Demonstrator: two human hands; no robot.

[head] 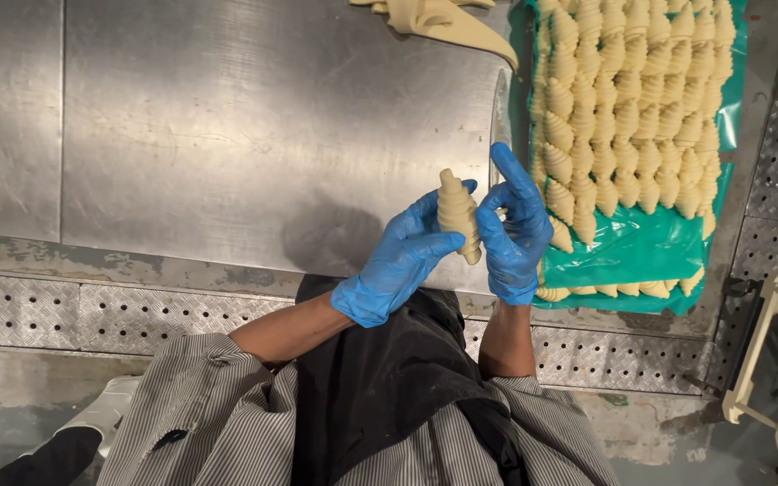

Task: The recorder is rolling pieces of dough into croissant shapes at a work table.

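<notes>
The dough strip (438, 20) at upper middle and the tray's (650, 247) top rows run off the frame's top edge.

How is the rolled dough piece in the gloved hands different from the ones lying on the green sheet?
The rolled dough piece is held upright in the air between the left hand and right hand; the pieces on the green sheet lie flat. The held one is alone; the rolled pieces are packed in close rows. All share the same pale colour and ridged, tapered shape.
</notes>
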